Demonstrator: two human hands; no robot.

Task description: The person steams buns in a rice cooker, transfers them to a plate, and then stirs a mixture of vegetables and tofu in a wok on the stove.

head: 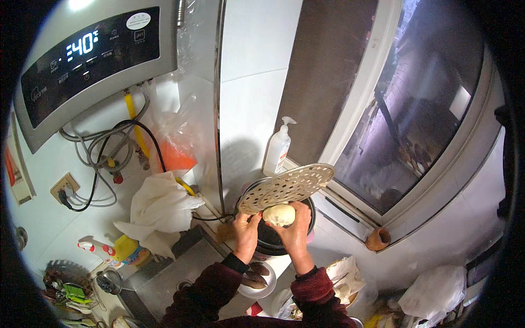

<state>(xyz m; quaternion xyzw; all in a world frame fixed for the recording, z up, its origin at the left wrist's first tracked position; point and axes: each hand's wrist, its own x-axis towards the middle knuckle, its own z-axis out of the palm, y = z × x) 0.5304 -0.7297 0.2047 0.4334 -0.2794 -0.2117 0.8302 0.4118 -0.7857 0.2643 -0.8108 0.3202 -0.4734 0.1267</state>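
Note:
A perforated metal steamer plate (287, 186) is tilted up over a round dark pot (272, 242). Against its lower edge is a pale, rounded lump that looks like dough (279, 215). My left hand (247, 235) grips the plate's left edge, its thumb near the lump. On the other side, my right hand (296, 229) holds the lump and touches the plate's lower rim, the fingers partly hidden behind them. What lies inside the pot is too dark to tell.
A white bowl with brown elongated food (268, 289) sits below the pot, beside a metal sink (164, 270). Behind the pot stands a pump bottle (279, 149). A spray bottle (96, 250), a white cloth (158, 205) and a small clay pot (377, 239) are around.

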